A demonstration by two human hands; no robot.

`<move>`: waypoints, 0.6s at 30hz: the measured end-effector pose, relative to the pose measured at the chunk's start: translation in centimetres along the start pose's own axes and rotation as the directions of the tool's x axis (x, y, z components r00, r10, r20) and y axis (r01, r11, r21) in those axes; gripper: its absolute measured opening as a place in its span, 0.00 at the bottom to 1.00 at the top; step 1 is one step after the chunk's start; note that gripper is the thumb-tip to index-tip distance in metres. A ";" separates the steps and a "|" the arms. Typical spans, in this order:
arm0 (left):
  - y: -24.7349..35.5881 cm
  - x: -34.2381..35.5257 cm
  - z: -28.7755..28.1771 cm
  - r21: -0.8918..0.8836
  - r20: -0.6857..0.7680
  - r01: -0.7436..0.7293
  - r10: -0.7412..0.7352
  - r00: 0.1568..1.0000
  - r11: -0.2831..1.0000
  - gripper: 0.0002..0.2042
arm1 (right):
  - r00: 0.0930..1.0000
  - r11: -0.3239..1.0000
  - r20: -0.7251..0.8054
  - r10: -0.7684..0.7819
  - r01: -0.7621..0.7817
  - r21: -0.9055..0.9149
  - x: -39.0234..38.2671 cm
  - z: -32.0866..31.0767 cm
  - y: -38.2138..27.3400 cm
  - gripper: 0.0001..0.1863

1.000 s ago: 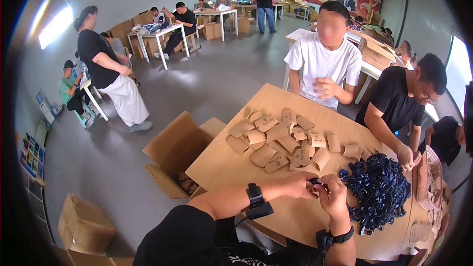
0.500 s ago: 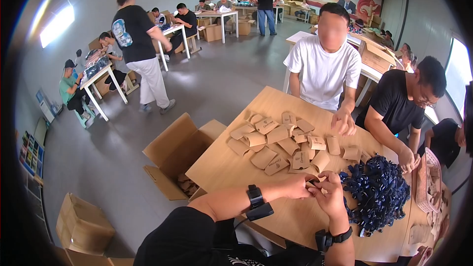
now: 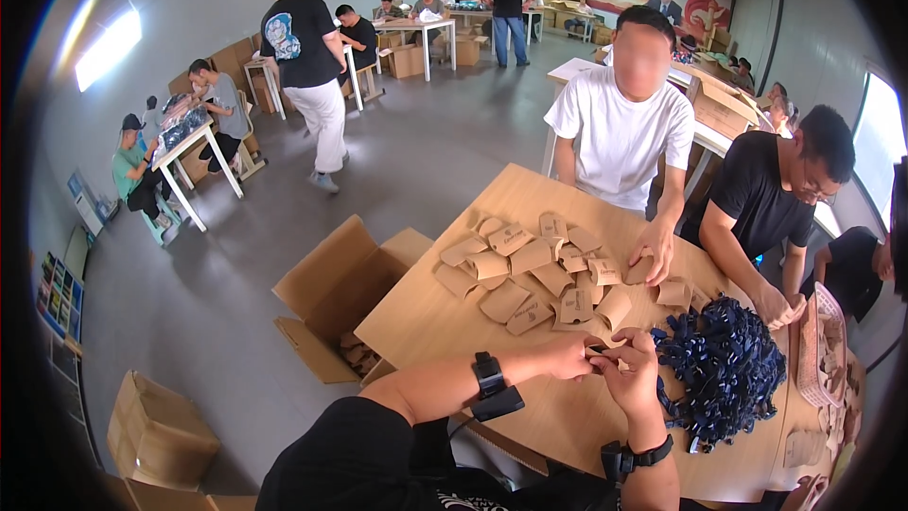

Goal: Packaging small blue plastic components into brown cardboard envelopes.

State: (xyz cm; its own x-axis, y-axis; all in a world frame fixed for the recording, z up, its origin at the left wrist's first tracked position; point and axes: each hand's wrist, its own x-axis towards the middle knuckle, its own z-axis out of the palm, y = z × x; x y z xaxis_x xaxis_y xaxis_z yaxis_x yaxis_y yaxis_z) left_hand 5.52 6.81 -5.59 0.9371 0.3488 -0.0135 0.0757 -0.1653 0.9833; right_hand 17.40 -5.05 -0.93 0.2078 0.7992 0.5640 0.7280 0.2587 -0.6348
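My left hand (image 3: 569, 358) and my right hand (image 3: 632, 369) meet over the near part of the wooden table (image 3: 421, 322). Their fingers are closed together around a small dark thing (image 3: 596, 350), mostly hidden by the fingers, so its kind is unclear. Just beyond my hands lie many brown cardboard pillow boxes (image 3: 505, 303), loosely heaped. To the right of my right hand rises a heap of small dark blue items (image 3: 724, 374) with shiny bits. Across the table, a co-worker's hand (image 3: 654, 254) touches a pillow box at the heap's right side.
An open cardboard carton (image 3: 326, 270) with brown pieces inside stands left of the table. A closed carton (image 3: 159, 431) is on the floor at lower left. At right, a pink basket (image 3: 821, 360) holds brown pieces beside another co-worker's hands (image 3: 780, 308). Behind, people sit at white tables.
My hands stay nearly in place, fingers shifting slightly around the small thing. The co-worker opposite has lowered a hand onto a pillow box. A walking person has moved farther away.
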 end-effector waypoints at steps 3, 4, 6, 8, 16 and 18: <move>-0.7 0.1 -0.1 -0.016 0.044 0.005 -0.004 0.999 1.000 0.14 | 0.987 0.981 0.104 0.124 -0.137 0.134 -0.6 0.6 0.6 0.11; -0.9 0.0 -0.1 -0.020 0.045 0.007 -0.006 0.999 1.000 0.14 | 0.986 0.981 0.107 0.128 -0.142 0.134 -0.7 0.5 0.4 0.11; -1.0 0.0 -0.1 -0.047 0.082 0.026 -0.023 0.996 0.999 0.12 | 0.982 0.972 0.143 0.125 -0.150 0.180 -0.7 0.2 0.0 0.11; -0.8 -0.2 0.0 -0.037 0.066 0.029 -0.027 0.997 0.999 0.11 | 0.990 0.995 0.135 0.040 -0.051 0.082 -0.5 -0.2 0.3 0.10; 1.5 -0.5 -1.1 -0.003 0.015 0.083 -0.083 0.996 0.997 0.14 | 0.982 0.981 0.054 -0.181 0.185 -0.063 0.9 -0.4 0.2 0.08; 1.2 -0.3 -1.3 -0.090 -0.017 0.120 -0.122 0.992 0.989 0.14 | 0.986 0.983 0.011 -0.167 0.167 -0.077 0.8 -0.3 0.7 0.10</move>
State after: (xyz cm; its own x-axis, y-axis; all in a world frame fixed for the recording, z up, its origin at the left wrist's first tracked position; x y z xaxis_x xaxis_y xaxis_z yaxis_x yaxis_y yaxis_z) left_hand 4.89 7.71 -4.14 0.9149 0.3822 -0.1302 0.1567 -0.0388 0.9869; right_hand 18.27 -4.33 -0.76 0.0767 0.7506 0.6563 0.8004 0.3462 -0.4895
